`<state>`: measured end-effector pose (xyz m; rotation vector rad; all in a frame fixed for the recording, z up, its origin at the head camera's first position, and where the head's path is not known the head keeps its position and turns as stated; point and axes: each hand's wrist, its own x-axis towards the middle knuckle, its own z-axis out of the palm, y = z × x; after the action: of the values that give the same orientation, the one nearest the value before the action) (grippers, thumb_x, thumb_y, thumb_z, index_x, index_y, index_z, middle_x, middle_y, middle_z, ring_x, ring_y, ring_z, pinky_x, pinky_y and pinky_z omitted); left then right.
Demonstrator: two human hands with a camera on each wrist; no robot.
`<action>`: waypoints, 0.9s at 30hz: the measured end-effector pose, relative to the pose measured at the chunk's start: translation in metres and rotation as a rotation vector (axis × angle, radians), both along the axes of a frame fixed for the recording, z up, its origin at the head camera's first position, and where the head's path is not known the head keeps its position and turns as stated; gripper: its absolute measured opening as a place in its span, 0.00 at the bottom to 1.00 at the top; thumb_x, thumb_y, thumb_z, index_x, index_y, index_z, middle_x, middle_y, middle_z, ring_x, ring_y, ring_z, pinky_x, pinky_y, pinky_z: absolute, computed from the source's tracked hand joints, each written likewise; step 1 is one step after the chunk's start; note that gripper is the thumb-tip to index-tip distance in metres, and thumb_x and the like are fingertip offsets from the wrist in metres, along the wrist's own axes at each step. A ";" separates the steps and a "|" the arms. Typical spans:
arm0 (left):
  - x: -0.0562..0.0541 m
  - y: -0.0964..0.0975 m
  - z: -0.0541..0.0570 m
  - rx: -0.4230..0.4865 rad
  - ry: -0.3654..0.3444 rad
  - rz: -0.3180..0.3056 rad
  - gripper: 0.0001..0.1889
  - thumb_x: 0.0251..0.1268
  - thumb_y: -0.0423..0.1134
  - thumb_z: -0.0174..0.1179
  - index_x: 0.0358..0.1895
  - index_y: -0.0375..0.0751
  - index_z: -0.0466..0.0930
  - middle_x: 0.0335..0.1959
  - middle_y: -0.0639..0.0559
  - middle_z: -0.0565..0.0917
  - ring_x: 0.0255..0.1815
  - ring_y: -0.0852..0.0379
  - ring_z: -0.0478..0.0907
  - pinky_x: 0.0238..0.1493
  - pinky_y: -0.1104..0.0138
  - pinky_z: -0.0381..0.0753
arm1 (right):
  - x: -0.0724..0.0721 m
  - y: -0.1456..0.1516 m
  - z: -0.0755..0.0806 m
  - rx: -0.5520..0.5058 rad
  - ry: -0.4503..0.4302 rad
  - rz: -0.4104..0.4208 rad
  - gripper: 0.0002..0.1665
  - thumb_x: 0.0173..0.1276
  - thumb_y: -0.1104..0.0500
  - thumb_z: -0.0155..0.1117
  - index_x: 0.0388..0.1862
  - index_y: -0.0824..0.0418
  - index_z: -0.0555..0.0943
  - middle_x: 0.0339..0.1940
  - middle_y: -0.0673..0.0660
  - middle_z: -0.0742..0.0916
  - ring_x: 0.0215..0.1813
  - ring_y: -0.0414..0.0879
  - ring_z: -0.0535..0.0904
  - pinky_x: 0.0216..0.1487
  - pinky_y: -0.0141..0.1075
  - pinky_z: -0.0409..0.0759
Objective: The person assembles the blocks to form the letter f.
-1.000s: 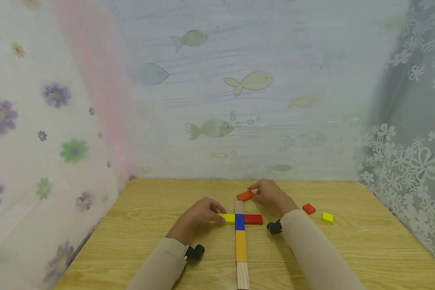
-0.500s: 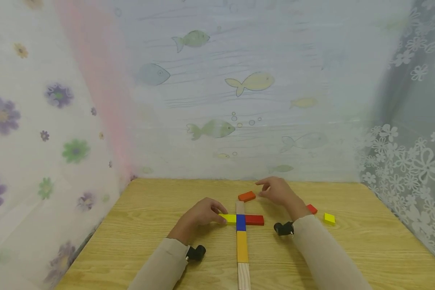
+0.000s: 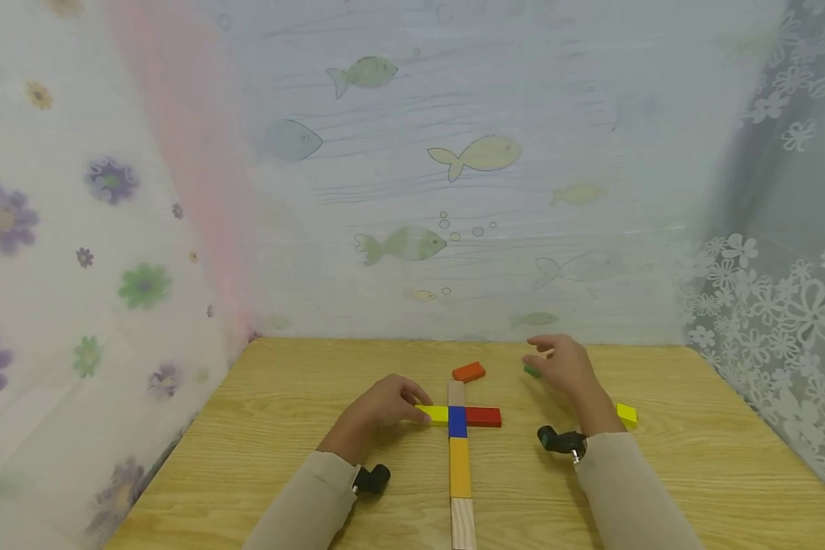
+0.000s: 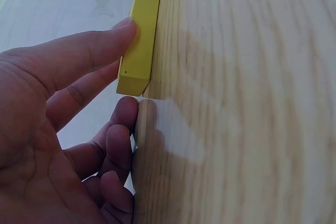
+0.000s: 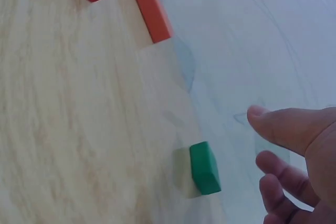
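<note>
My left hand (image 3: 388, 401) pinches the yellow block (image 4: 140, 40) between thumb and a finger, the other fingers curled below its near end. That block lies against the left side of a blue block (image 3: 457, 422). On the blue block's right side is a red block (image 3: 483, 416). My right hand (image 3: 561, 368) holds nothing; its fingers are loosely bent and apart. It hovers beside a small green block (image 5: 205, 169), part of which it hides in the head view. An orange block (image 3: 469, 372) lies slanted at the far end of a plain wood block (image 3: 457, 393).
Toward me from the blue block runs a line of an orange-yellow block (image 3: 459, 466) and a pale wood block (image 3: 463, 523). A small yellow block (image 3: 626, 415) lies to the right on the wooden table (image 3: 261, 428). A fish-print sheet (image 3: 385, 191) hangs at the table's far edge.
My right hand has let go of the orange block and moved right to the green block. The small red block at the right is now hidden behind it. My left hand has stayed in place.
</note>
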<state>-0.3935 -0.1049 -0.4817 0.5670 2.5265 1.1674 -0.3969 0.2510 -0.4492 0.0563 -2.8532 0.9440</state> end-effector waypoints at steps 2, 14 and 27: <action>0.001 0.000 0.001 0.000 -0.003 0.005 0.12 0.56 0.42 0.79 0.44 0.53 0.91 0.50 0.50 0.86 0.53 0.49 0.81 0.54 0.53 0.83 | 0.002 0.003 -0.002 -0.023 -0.030 -0.014 0.30 0.76 0.51 0.66 0.72 0.61 0.77 0.67 0.69 0.81 0.65 0.68 0.77 0.58 0.57 0.82; -0.002 0.001 -0.001 0.002 -0.005 -0.003 0.12 0.57 0.44 0.78 0.44 0.55 0.91 0.51 0.51 0.86 0.55 0.49 0.80 0.55 0.54 0.83 | 0.006 0.007 -0.015 -0.090 -0.149 -0.069 0.38 0.76 0.49 0.65 0.77 0.68 0.68 0.72 0.73 0.75 0.71 0.70 0.71 0.67 0.61 0.75; 0.001 -0.001 0.000 0.017 -0.010 -0.011 0.12 0.57 0.43 0.78 0.46 0.53 0.91 0.52 0.49 0.86 0.56 0.47 0.80 0.54 0.52 0.83 | 0.008 0.004 -0.021 0.045 -0.131 -0.149 0.35 0.73 0.49 0.68 0.70 0.70 0.76 0.61 0.70 0.85 0.61 0.66 0.81 0.57 0.59 0.80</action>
<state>-0.3928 -0.1057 -0.4817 0.5764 2.5041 1.1860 -0.3891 0.2547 -0.4703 -0.2183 -2.9466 0.8844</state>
